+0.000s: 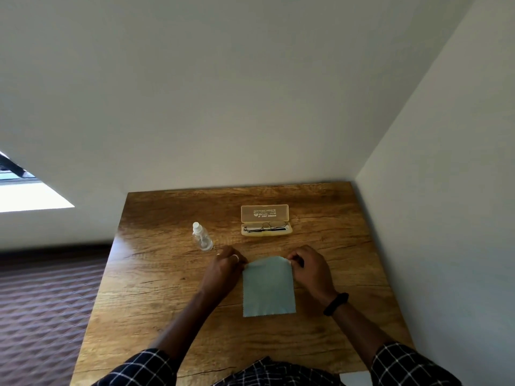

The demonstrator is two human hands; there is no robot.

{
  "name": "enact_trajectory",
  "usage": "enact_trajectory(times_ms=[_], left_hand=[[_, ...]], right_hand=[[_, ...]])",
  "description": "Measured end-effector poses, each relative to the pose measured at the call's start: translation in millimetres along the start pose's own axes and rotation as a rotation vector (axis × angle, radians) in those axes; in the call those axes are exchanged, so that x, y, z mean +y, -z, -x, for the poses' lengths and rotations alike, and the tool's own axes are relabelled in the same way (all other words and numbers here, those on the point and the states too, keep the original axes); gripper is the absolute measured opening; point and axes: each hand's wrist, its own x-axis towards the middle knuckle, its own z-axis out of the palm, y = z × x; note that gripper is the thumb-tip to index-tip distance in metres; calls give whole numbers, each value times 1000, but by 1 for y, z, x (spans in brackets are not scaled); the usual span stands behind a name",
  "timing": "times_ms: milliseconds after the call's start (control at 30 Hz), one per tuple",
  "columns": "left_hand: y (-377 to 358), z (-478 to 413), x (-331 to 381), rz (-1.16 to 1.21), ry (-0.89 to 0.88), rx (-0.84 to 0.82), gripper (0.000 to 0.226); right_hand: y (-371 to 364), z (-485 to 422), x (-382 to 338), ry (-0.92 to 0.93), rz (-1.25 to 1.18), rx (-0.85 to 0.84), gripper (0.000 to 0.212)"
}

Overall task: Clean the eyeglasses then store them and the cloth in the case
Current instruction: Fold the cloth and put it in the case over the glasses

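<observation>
Left hand (227,270) and right hand (309,267) each pinch a far corner of the pale blue cloth (269,288) mid-table (156,302) — eyeglasses (266,227) lie in the open case (265,220) near the far edge.

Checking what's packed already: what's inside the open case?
The eyeglasses lie folded in the case. Beneath them is hidden. The cloth remains outside on the table.

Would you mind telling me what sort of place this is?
Probably a room in a home or hotel: a wooden table pushed into a plain white wall corner, with patterned carpet beside it.
</observation>
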Motion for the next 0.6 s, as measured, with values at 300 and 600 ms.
enact_trajectory(times_ms=[300, 600], left_hand=[[4, 56, 7, 13, -85, 18, 13], [-6, 90, 24, -20, -118, 43, 13]], right_hand=[[1, 45, 15, 19, -127, -23, 17], [8, 69, 24, 44, -93, -65, 18]])
